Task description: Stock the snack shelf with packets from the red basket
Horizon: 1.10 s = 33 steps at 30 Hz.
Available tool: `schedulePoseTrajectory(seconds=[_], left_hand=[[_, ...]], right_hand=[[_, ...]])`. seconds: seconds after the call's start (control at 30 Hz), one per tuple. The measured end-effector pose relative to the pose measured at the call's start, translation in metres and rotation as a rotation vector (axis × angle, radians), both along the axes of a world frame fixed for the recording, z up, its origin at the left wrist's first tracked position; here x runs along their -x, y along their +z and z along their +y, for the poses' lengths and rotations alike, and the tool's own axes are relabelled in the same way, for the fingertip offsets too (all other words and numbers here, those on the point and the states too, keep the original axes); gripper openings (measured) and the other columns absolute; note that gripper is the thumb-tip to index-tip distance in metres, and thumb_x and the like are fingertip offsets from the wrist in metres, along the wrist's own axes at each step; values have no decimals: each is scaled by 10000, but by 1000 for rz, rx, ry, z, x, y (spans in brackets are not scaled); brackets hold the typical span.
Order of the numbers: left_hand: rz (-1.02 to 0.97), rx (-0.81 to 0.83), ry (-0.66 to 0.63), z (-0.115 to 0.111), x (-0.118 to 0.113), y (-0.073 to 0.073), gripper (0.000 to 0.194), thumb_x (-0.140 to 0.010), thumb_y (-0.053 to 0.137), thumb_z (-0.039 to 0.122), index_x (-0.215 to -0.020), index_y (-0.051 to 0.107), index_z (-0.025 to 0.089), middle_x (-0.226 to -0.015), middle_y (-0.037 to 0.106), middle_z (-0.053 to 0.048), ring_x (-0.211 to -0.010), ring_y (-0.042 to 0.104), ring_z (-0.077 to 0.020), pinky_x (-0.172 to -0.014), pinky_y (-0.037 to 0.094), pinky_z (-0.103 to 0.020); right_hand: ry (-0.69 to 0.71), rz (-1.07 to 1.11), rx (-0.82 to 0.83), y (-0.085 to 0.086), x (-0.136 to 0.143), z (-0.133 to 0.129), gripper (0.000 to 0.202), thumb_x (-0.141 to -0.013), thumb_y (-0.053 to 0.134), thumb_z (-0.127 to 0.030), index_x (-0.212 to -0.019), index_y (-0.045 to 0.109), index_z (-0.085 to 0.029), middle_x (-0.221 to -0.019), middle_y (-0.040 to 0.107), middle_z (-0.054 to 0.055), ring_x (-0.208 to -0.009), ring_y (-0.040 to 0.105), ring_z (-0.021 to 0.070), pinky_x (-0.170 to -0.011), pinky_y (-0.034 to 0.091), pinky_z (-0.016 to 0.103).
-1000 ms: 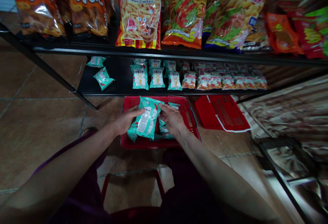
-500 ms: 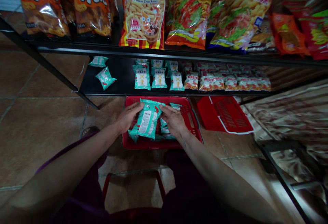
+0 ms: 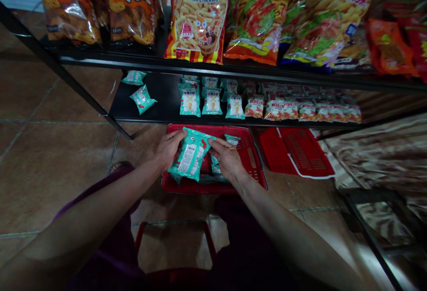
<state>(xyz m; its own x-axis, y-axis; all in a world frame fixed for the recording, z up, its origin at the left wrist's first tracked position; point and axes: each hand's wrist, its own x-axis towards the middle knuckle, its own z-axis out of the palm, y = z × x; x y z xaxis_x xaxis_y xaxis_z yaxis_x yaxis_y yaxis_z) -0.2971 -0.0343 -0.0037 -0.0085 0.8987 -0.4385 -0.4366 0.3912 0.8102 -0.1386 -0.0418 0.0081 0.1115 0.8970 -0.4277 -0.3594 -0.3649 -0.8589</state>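
Between my two hands is a teal snack bag [image 3: 190,155], its white label panel facing up. My left hand [image 3: 168,148] grips its upper left corner, and my right hand [image 3: 225,154] pinches the upper right corner. The bag is over a red plastic basket [image 3: 255,166] on the floor. More teal snack bags [image 3: 232,140] lie inside the basket, partly hidden by my right hand and the held bag.
Teal packets [image 3: 190,101] and small red-and-white packets [image 3: 275,108] stand in rows on the black lower shelf [image 3: 163,104]. Two teal packets [image 3: 143,99] lie at its left. Large snack bags [image 3: 199,20] fill the upper shelf. Another red basket [image 3: 300,153] sits at the right.
Both hands keep hold of the snack bag, which stays over the basket almost unmoved. The shelves and baskets appear shifted slightly right as the camera view turns.
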Motion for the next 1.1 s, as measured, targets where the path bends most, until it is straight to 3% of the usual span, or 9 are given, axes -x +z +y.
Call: schedulePoseTrajectory(seconds=[0.17, 0.37, 0.57, 0.67, 0.87, 1.1], left_hand=[[-15, 22, -30, 1, 1, 0, 333, -622, 731, 439, -751, 640, 145, -725, 668, -27, -657, 607, -133, -676, 481, -258], [-95, 167, -249, -4, 1, 6, 454, -693, 646, 532, -949, 658, 157, -859, 703, -70, -743, 643, -191, -676, 487, -299], [-116, 132, -386, -12, 3, 12, 350, -686, 708, 310, -993, 658, 149, -928, 699, -75, -770, 647, -177, -689, 501, -275], [-111, 185, -438, -16, 4, 13, 407, -678, 718, 203, -1074, 633, 163, -987, 691, -81, -788, 650, -175, -704, 519, -287], [-142, 177, -388, -22, -1, 16, 419, -703, 698, 135, -1113, 610, 135, -1120, 651, -121, -965, 638, -219, -863, 512, -382], [-46, 80, -406, -20, 1, 11, 444, -657, 753, 207, -1084, 645, 152, -1047, 673, -101, -846, 651, -190, -784, 505, -341]], right_hand=[[-42, 0, 39, 1, -1, -1, 225, -487, 837, -273, -613, 674, -182, -669, 701, -18, -612, 610, 97, -601, 494, 217], [-109, -22, 83, 1, -9, 5, 175, -533, 795, -250, -609, 653, -182, -619, 674, -26, -544, 573, 82, -502, 448, 192], [-167, -78, 74, -1, -20, 12, 124, -573, 757, -218, -606, 647, -171, -600, 662, -22, -521, 559, 77, -478, 441, 184], [-179, -79, 75, -2, -24, 14, 132, -573, 758, -219, -623, 647, -169, -604, 658, -23, -524, 558, 75, -482, 452, 182], [-233, -90, 96, -2, -31, 17, 173, -568, 767, -219, -588, 600, -178, -583, 643, -30, -501, 536, 72, -482, 449, 186], [-82, -86, 88, 2, -35, 18, 214, -565, 785, -334, -660, 643, -204, -675, 681, -31, -626, 606, 105, -638, 485, 230]])
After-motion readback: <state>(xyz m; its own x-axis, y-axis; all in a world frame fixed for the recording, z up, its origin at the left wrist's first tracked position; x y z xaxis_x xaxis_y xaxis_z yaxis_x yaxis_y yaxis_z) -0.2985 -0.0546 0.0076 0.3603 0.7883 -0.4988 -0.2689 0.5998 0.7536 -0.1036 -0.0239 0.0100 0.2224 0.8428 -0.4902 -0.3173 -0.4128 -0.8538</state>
